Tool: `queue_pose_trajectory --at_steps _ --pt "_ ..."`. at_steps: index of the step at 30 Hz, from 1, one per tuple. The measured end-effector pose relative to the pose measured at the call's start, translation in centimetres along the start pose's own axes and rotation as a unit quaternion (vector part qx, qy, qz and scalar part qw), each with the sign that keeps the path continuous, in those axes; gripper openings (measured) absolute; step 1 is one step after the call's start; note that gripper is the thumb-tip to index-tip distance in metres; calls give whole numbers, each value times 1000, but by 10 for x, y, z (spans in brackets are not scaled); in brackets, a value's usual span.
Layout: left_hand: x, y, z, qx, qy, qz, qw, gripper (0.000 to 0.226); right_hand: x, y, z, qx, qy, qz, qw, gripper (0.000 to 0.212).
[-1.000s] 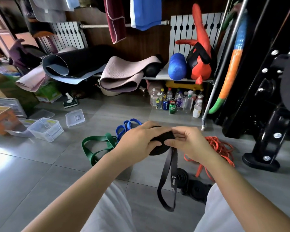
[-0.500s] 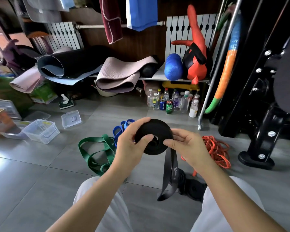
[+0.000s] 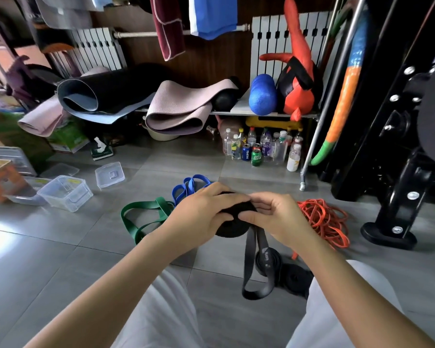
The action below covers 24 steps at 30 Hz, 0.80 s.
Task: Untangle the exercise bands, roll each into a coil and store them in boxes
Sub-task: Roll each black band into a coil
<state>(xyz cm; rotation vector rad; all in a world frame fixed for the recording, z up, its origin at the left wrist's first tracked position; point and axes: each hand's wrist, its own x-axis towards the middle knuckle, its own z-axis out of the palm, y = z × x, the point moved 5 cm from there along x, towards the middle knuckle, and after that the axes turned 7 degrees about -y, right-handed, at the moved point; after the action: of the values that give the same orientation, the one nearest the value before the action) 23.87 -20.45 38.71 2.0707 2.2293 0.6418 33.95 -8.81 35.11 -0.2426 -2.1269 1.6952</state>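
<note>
Rolling: I had the black band (image 3: 232, 228) partly wound into a coil and held above the floor (image 3: 60, 259), in front of my knees. I judged this to be the coiling step, with boxing not yet begun for this band.
Left hand: the left hand (image 3: 199, 217) was clamped round the coil, fingers curled over its top and thumb pressed to its face.
Right hand: the right hand (image 3: 274, 219) was closed on the coil's right edge, thumb and fingers pinching where the band fed in.
Loose tail: the unwound tail (image 3: 255, 272) hung from the coil as a long loop, its end just above the floor.
Other bands: the green band (image 3: 141, 217), blue band (image 3: 186, 187) and orange band (image 3: 322, 219) lay unrolled on the floor beyond my hands. Two dark coils (image 3: 296, 278) sat by my right knee, looking like bands already rolled.
Boxes: the clear box (image 3: 65, 193) stood open well to the left, its lid (image 3: 109, 175) just beside it.
Next move: I reckoned the tail needed feeding in turn by turn under steady tension, with the left hand gripping firmly so the coil did not spring loose.
</note>
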Motion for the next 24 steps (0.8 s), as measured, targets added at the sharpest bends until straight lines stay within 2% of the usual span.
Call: queue_pose_trajectory --at_steps 4,8,12,14,17,20,22,24 --pt "-6 -12 -4 -140 90 -32 986 48 -5 -1 -5 -40 8 -10 999 42" --pt "-11 -17 -2 -236 170 -90 952 56 -9 1 -8 -27 19 -15 999 42" --pt "-15 -11 10 -299 225 -119 920 55 -5 -4 -9 -16 17 -18 1000 42" --pt "-18 -9 15 -298 225 -122 920 54 -4 -5 -13 -18 21 -17 999 41" --pt "-18 -5 12 -240 175 -113 948 49 -1 -6 -16 -42 13 -6 999 40" --pt "-9 5 -2 -41 108 -41 992 50 2 -5 -12 -66 -17 14 998 41" --pt "-3 12 -2 80 34 11 996 58 4 -7 -7 -70 -39 16 997 39" --pt "0 15 0 110 -19 17 994 59 6 -8 -5 -78 -39 11 996 37"
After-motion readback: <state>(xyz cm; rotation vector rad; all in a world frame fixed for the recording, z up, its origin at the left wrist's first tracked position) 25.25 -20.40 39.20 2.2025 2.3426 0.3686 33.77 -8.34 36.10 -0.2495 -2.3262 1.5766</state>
